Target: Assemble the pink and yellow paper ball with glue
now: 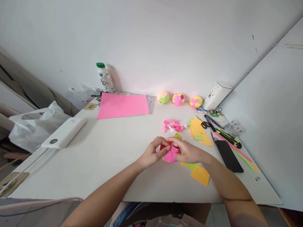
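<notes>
Between both hands sits a pink folded-paper ball, faceted, with red paper inside its upper part and a gap between two pink pieces. My left hand grips its left side, thumb on the pink face. From the right, my right hand pinches the other side, fingers over the top edge. A small yellow patterned item lies just behind the ball. Pink paper scraps are heaped farther back. Orange and green paper pieces lie near my right wrist.
Three finished paper balls stand along the wall. Pink sheets lie back left near a bottle. Rightward are yellow paper pieces, scissors, a cutter knife and a black phone. A white power bank sits left.
</notes>
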{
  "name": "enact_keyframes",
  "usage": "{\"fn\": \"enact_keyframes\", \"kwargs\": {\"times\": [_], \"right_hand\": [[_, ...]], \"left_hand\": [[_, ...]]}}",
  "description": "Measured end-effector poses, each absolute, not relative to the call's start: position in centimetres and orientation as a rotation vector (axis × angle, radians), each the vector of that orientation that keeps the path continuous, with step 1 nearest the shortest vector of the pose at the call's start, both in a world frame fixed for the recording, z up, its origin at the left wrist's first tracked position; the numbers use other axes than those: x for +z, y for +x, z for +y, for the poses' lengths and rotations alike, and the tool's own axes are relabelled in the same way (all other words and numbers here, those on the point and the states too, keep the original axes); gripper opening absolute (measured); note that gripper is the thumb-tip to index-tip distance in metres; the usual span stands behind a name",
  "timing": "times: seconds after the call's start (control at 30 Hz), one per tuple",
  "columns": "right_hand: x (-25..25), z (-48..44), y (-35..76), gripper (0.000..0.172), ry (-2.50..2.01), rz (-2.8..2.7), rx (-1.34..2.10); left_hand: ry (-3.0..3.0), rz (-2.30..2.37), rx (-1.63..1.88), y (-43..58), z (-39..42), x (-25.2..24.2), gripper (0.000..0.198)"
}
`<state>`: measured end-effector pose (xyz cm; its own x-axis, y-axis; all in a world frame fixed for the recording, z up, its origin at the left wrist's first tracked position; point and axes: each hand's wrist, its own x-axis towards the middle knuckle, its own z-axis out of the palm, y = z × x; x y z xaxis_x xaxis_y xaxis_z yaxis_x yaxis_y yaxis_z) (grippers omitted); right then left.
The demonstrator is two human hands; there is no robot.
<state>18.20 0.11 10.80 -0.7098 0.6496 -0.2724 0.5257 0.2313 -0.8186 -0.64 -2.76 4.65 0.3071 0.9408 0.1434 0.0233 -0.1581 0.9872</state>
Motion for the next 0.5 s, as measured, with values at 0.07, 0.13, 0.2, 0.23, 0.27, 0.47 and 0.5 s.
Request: {"fn": "enact_keyframes", "kwargs": {"times": [0.07,0.13,0.2,0.23,0.27,0.47,0.5], "right_hand": [[10.85,0.15,18.23,0.062,-1.146,-2.354,1.490],[10.94,0.17,18.20,0.058,-1.141,-2.354,1.481],[10.98,0.20,18.14,0.053,-1.129,-2.349,1.469],[10.98,0.22,18.11,0.052,-1.130,-2.337,1.464],[10.96,0.24,18.09,0.050,-1.136,-2.321,1.464],[10.86,0.35,17.99,0.049,-1.155,-2.176,1.585],[10.84,0.36,17.99,0.049,-1.156,-2.165,1.590]], "left_hand": [[1.482,0.933,1.042,-0.63,-2.80,4.56,0.013],[1.460,0.907,1.040,-0.60,-2.79,4.41,0.013],[1.411,0.868,1.060,-0.58,-2.70,4.26,0.013],[1.379,0.848,1.075,-0.59,-2.64,4.20,0.012],[1.345,0.827,1.088,-0.60,-2.57,4.16,0.012],[1.175,0.743,1.146,-0.71,-2.42,4.21,0.011],[1.151,0.744,1.143,-0.71,-2.44,4.24,0.011]]}}
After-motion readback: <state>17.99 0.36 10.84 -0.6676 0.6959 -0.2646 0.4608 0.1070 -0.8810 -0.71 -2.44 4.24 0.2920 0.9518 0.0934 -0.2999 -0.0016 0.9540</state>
